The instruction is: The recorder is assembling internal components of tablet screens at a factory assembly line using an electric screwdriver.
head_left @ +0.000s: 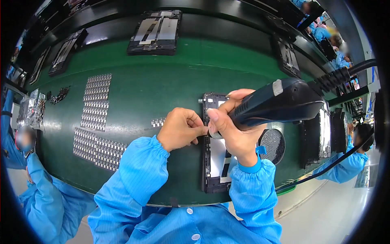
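Our right hand (233, 134) wraps the dark electric screwdriver (276, 103) in a clenched grip, tip down over the black frame (213, 162) lying on the green worktop (154, 93). Our left hand (180, 128) pinches something tiny beside the tip, apparently steadying it.

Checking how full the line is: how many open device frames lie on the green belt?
3 clearly: one under the hands, one at top centre, one at upper right. Dark ones along the far-left and right edges may add more.
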`<action>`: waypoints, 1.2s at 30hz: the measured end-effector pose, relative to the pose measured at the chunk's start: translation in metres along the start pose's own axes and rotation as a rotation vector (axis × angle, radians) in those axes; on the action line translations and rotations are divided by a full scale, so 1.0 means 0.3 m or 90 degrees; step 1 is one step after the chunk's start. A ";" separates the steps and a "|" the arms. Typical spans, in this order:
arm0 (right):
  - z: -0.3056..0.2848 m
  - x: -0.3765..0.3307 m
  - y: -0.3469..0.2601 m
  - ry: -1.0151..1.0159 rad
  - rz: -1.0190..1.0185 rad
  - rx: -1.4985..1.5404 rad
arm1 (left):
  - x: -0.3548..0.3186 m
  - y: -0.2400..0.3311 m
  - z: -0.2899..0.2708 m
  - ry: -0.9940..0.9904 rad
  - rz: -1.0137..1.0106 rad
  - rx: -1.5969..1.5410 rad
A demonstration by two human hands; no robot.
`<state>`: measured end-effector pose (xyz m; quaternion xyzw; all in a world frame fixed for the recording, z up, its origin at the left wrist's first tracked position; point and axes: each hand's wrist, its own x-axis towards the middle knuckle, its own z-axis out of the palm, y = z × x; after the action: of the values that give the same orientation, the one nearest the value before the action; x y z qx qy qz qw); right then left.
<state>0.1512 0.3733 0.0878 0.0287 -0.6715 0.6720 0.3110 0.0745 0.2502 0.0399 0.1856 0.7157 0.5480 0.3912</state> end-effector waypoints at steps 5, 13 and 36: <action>-0.001 -0.001 0.007 -0.002 -0.006 -0.025 | 0.002 -0.005 -0.005 -0.006 0.003 -0.015; 0.001 -0.037 -0.002 -0.160 -0.018 -0.148 | 0.011 -0.039 -0.010 -0.006 0.071 -0.050; -0.381 -0.127 -0.177 0.241 -0.021 -0.063 | -0.200 -0.060 -0.196 0.317 0.198 0.468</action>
<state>0.2494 0.4589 0.1065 -0.1024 -0.6325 0.6267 0.4436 0.0701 0.1650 0.0501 0.2796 0.8980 0.3384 0.0292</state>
